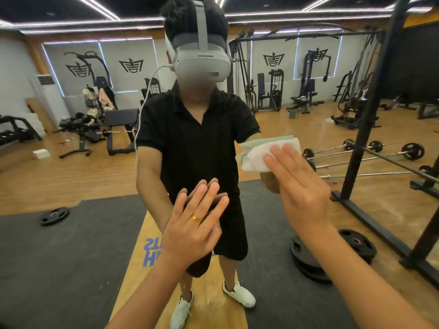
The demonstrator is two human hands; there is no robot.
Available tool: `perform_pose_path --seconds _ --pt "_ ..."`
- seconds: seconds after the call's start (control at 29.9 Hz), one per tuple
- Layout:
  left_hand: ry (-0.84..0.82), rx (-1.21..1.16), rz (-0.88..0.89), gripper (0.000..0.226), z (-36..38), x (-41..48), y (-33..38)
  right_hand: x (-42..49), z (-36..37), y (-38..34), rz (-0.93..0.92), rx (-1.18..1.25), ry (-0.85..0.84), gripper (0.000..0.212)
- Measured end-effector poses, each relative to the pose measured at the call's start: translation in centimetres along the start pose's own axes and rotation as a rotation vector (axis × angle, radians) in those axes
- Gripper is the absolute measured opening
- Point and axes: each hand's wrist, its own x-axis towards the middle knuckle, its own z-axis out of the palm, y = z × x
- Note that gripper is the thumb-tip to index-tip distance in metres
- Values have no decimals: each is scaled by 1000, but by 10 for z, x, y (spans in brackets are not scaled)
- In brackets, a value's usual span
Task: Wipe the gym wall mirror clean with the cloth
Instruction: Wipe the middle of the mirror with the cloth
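The wall mirror (71, 176) is filling the whole view, and I am standing close against it with both arms extended. My left hand (194, 230) is lying flat on the glass with all fingers straight, holding nothing. My right hand (303, 193) is also flat, fingers straight and together. It is pressing the folded white cloth (257, 154) against the glass, above and to the right of the left hand. The cloth is pinned, not gripped.

Hazards, as I judge them:
1. Mirror: I am bracing on the pane with 2 hands, and too much leaning load could stress it.
2. Left hand: the bare palm is probably laying fresh prints on glass I am meant to be cleaning.
3. Cloth: with no finger curled round it, it could slide out and drop during a fast stroke.
4. Ring (197, 218): the gold band on the left hand could scrape the glass if that hand slides.

Markings: black crest emblems (131, 65) are showing on the reflected window blinds, with no words. Blue lettering (152, 254) on the reflected floor strip is appearing reversed and partly hidden behind my left arm, so I cannot read it. No brand is showing on the cloth.
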Motion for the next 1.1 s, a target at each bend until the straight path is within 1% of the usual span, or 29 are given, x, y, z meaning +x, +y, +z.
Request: perform_pose_path --seconds 0.07,0.17,0.23,0.3,0.33,0.43,0.5,0.6,0.67,0.74,0.84,0.97,1.07,1.1 --pt "0 4 -6 57 0 0 1 20 -6 23 32 -12 57 29" --pt "2 14 -6 56 1 0 2 53 -17 58 181 -26 183 30" --pt "8 22 -9 56 2 -1 2 57 -16 58 268 6 198 33" --pt "11 38 -2 55 3 -2 1 40 -8 35 326 61 180 33" --pt "9 45 -1 54 3 -2 1 25 -3 21 322 79 155 33" --pt "10 58 -8 51 2 0 3 -14 3 1 213 108 60 51" --pt "11 69 -9 51 2 2 5 -16 -1 11 145 125 31 47" --pt "17 70 -17 51 3 1 6 -5 -7 22 119 166 9 41" --pt "17 75 -23 53 4 0 5 -5 -8 25 87 171 -10 42" --pt "18 84 -22 54 5 1 6 -7 -9 31 51 156 -5 44" --pt "15 68 -19 51 5 2 7 -6 -8 42 3 117 33 42" --pt "12 77 -9 53 5 0 7 8 -13 55 1 58 69 44" --pt "9 70 -7 52 4 0 6 28 -18 66 31 48 97 33" --pt "7 63 -9 52 4 0 6 33 -18 66 56 51 105 32"
